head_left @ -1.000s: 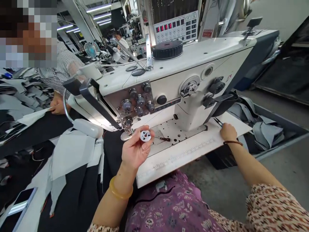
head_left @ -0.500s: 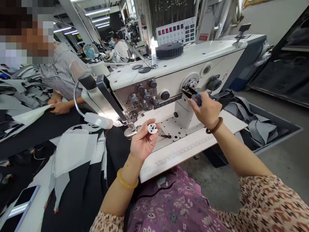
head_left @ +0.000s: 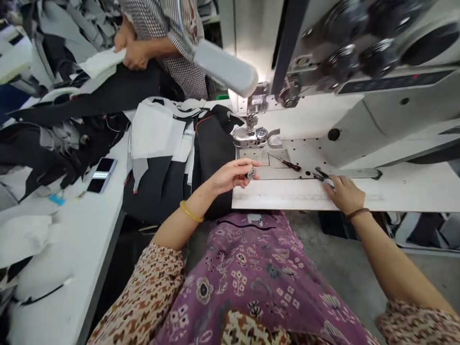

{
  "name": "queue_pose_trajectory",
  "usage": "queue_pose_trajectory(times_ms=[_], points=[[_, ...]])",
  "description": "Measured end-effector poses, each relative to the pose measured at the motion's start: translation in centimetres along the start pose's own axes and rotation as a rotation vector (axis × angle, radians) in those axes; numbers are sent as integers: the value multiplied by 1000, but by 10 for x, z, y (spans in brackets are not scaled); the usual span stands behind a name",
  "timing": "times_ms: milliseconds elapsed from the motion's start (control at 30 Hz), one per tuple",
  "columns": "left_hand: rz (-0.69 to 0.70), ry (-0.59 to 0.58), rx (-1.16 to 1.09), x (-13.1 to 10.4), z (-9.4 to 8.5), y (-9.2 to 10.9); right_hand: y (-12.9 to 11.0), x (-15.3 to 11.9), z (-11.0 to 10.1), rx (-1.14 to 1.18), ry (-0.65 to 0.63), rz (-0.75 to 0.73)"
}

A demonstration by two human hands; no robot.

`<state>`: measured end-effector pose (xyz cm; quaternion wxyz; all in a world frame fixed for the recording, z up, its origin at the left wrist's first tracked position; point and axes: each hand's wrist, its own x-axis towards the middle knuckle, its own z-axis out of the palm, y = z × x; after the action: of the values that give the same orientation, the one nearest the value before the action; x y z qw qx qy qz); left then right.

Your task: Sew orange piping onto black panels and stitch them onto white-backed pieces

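Observation:
My left hand [head_left: 233, 175] is closed on a small round metal bobbin [head_left: 251, 173], pinched between thumb and fingers above the front of the sewing machine bed [head_left: 316, 152]. To the right, low over the bed's front edge, my right hand [head_left: 345, 194] holds dark-bladed thread snips [head_left: 324, 178], blades pointing left; my fingers partly hide the handles. Between both hands lies a thin tool with a brown handle [head_left: 292, 166], perhaps an awl. Behind my left hand stands the machine's needle and presser foot area [head_left: 251, 123].
Black and light grey fabric pieces [head_left: 154, 129] are draped left of the bed. A phone [head_left: 102, 175] lies on the white table [head_left: 94, 230]. A lamp head [head_left: 226, 68] hangs over the fabric. Further back, a co-worker's hands [head_left: 136, 51] hold cloth.
My right hand has come down from the dial on the machine's upper arm to the bed, still with the snips. My left hand keeps the bobbin, now turned edge-on. The view has tilted down.

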<state>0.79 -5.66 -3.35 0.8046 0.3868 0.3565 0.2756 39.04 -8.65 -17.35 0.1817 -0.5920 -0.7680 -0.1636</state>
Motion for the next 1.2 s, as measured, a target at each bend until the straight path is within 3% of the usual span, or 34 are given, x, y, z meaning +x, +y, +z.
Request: queue_pose_trajectory(times_ms=[67,167,300,367,433,500,567,667,733,900,1000,1067,1133,1200], points=[[-23,11,42,-7,-12,3,-9,9,4,-59,79,-104],[-43,-14,98,-10,-19,9,-57,55,-31,59,101,-168],[-27,-38,155,-10,-19,10,-155,119,-95,826,-189,-362],[1,-59,182,-12,-21,8,-192,136,-107,944,-221,-432],[19,-72,207,-16,-23,7,-212,142,-105,989,-255,-432],[41,-62,222,-20,-25,7,-218,144,-98,1065,-341,-334],[122,12,248,-24,-26,5,-220,145,-90,1279,-506,-105],[413,288,307,-28,-25,0,-225,143,-86,1765,-768,375],[608,420,344,-29,-23,-6,-230,141,-87,2016,-861,606],[787,423,511,-28,-17,-22,-240,137,-86,2247,-966,868],[774,455,587,-28,-17,-22,-245,134,-81,2248,-986,949],[734,464,573,-28,-18,-19,-247,129,-79,2215,-959,911],[683,485,482,-26,-20,-15,-247,123,-79,2115,-889,796],[638,516,374,-24,-22,-12,-243,120,-84,1885,-761,554]])
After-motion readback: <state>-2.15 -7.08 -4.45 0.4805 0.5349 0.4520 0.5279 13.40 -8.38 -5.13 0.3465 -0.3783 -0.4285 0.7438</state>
